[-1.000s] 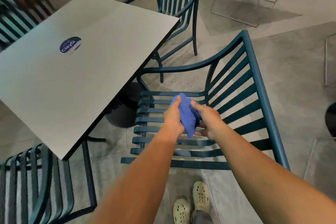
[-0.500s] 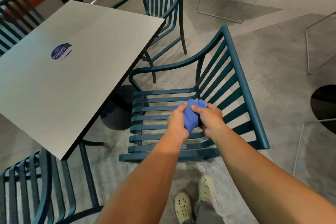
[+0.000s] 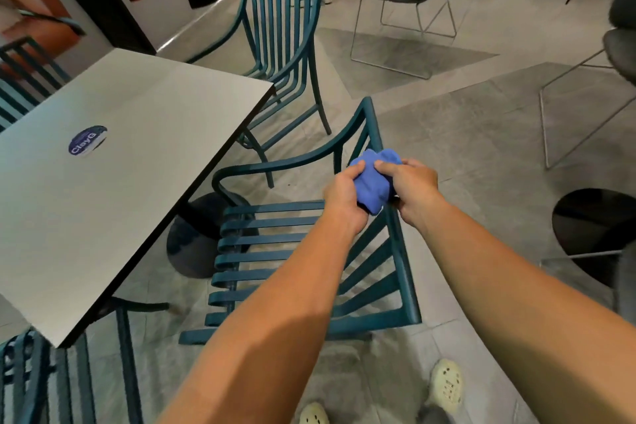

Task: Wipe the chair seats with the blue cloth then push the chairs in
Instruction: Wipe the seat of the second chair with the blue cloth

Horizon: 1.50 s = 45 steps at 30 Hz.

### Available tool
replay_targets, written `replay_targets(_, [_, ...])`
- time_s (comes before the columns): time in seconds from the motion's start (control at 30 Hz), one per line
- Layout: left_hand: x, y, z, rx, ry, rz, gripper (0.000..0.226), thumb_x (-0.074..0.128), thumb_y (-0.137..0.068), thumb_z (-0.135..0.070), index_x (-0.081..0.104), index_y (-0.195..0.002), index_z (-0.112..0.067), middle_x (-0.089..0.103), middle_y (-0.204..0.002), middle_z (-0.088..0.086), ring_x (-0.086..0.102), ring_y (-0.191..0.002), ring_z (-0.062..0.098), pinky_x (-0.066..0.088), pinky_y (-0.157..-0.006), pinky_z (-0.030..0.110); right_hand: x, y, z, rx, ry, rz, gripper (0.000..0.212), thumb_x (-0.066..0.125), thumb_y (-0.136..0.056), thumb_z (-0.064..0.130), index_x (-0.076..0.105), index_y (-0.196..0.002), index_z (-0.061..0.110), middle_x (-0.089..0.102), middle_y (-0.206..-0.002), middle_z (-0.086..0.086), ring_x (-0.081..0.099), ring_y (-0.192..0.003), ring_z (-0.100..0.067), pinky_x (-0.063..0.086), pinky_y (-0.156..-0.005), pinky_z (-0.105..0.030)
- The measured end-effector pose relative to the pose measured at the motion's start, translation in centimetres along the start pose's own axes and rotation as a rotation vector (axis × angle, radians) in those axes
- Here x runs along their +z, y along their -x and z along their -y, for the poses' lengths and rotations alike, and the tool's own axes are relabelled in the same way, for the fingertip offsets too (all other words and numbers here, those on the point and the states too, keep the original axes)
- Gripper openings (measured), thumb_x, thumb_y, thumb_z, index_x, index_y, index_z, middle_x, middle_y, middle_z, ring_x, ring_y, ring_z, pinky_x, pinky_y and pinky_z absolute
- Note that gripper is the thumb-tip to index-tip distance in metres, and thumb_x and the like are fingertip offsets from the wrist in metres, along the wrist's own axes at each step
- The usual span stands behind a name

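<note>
The cloth (image 3: 373, 182) is held bunched between both hands, above the back rail of the nearest chair (image 3: 395, 234). It is pinched from either side: the left hand (image 3: 344, 194) is curled round its near side with the thumb pressed on top, and the right hand (image 3: 409, 186) is closed on its far side. The seat slats lie below and to the left of the fingers, apart from the cloth. The cloth is judged soft, light and easily crumpled, best flattened under one palm before wiping. The chair is judged stiff metal, likely heavy enough to scrape; it is best gripped at the top rail just under the fingers and pushed toward the table (image 3: 120, 182).
</note>
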<state>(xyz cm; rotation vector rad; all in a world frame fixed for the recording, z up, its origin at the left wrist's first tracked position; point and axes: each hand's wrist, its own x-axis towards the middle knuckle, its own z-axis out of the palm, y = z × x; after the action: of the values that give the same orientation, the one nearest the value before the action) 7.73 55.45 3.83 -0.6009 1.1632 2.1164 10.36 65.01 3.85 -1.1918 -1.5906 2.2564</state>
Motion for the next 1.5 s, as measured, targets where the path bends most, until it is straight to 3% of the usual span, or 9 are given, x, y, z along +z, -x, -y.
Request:
replay_targets(0.17, [8.2, -1.7, 4.0, -0.014, 0.053, -0.005, 0.04, 0.049, -0.099, -0.025, 0.055, -0.131, -0.002, 0.064, -0.126, 0.018, 0.061, -0.108, 0.031, 0.046, -0.103, 0.039, -7.5, -3.5, 5.2, 0.01, 0.044, 0.054, 0.014, 0.076, -0.08, 0.008, 0.064, -0.085, 0.013, 0.072, -0.085, -0.006, 0.07, -0.071, -0.017, 0.055, -0.056, -0.03])
replay_targets(0.37, [16.1, -4.0, 8.1, -0.036, 0.162, 0.039, 0.039, 0.049, -0.098, -0.023, 0.055, -0.129, 0.0, 0.067, -0.112, 0.019, 0.065, -0.097, 0.031, 0.05, -0.092, 0.04, -14.4, -8.1, 9.4, 0.018, 0.096, 0.067, 0.019, 0.077, -0.08, 0.01, 0.064, -0.093, 0.013, 0.072, -0.091, -0.006, 0.07, -0.078, -0.018, 0.056, -0.063, -0.032])
replay_targets(0.5, [19.1, -6.3, 9.4, -0.069, 0.207, 0.028, 0.036, 0.05, -0.097, -0.024, 0.057, -0.124, -0.001, 0.069, -0.107, 0.018, 0.066, -0.095, 0.032, 0.052, -0.088, 0.039, -16.7, -11.3, 10.9, 0.038, 0.13, 0.087, 0.017, 0.077, -0.081, 0.01, 0.064, -0.091, 0.015, 0.072, -0.094, -0.008, 0.071, -0.084, -0.022, 0.06, -0.077, -0.039])
replay_targets(0.6, [20.5, -9.0, 9.5, -0.066, 0.209, -0.009, 0.037, 0.051, -0.096, -0.024, 0.058, -0.124, -0.002, 0.069, -0.107, 0.018, 0.066, -0.097, 0.033, 0.051, -0.093, 0.041, -17.1, -14.1, 11.8, 0.052, 0.15, 0.097, 0.014, 0.075, -0.082, 0.009, 0.064, -0.09, 0.015, 0.072, -0.093, -0.008, 0.071, -0.084, -0.023, 0.059, -0.075, -0.039])
replay_targets(0.7, [21.1, -12.1, 9.0, -0.073, 0.2, -0.047, 0.036, 0.051, -0.096, -0.023, 0.058, -0.124, -0.001, 0.067, -0.117, 0.02, 0.063, -0.112, 0.035, 0.045, -0.106, 0.044, -16.7, -17.0, 12.5, 0.063, 0.188, 0.12, 0.012, 0.073, -0.084, 0.01, 0.065, -0.092, 0.014, 0.072, -0.092, -0.007, 0.071, -0.081, -0.02, 0.056, -0.063, -0.033])
replay_targets(0.8, [21.5, -15.9, 7.7, -0.076, 0.194, -0.096, 0.032, 0.052, -0.097, -0.022, 0.058, -0.121, -0.001, 0.064, -0.123, 0.021, 0.06, -0.118, 0.036, 0.043, -0.108, 0.047, -15.4, -20.4, 13.0, 0.065, 0.239, 0.146, 0.012, 0.072, -0.084, 0.009, 0.066, -0.095, 0.012, 0.073, -0.092, -0.006, 0.072, -0.08, -0.019, 0.055, -0.059, -0.03])
replay_targets(1.0, [22.8, -22.9, 3.4, -0.09, 0.229, -0.189, 0.034, 0.059, -0.094, -0.022, 0.059, -0.12, 0.0, 0.067, -0.119, 0.021, 0.064, -0.111, 0.037, 0.047, -0.103, 0.048, -11.1, -28.0, 15.5, 0.101, 0.342, 0.155, 0.012, 0.073, -0.083, 0.01, 0.067, -0.094, 0.012, 0.072, -0.096, -0.009, 0.07, -0.088, -0.026, 0.059, -0.079, -0.043])
replay_targets(1.2, [23.8, -28.2, -1.2, -0.079, 0.23, -0.23, 0.039, 0.064, -0.091, -0.023, 0.058, -0.124, -0.003, 0.068, -0.117, 0.019, 0.066, -0.107, 0.035, 0.05, -0.099, 0.046, -7.1, -33.8, 18.6, 0.08, 0.425, 0.229, 0.01, 0.073, -0.082, 0.011, 0.066, -0.087, 0.016, 0.07, -0.089, -0.003, 0.068, -0.081, -0.018, 0.058, -0.066, -0.035])
replay_targets(1.5, [26.3, -36.7, -7.3, 0.009, 0.379, -0.249, 0.038, 0.061, -0.093, -0.026, 0.059, -0.123, -0.002, 0.07, -0.112, 0.019, 0.069, -0.1, 0.033, 0.056, -0.082, 0.042, -0.8, -44.1, 23.7, 0.021, 0.625, 0.399, 0.009, 0.073, -0.081, 0.014, 0.064, -0.082, 0.014, 0.069, -0.084, -0.004, 0.067, -0.076, -0.022, 0.059, -0.074, -0.04])
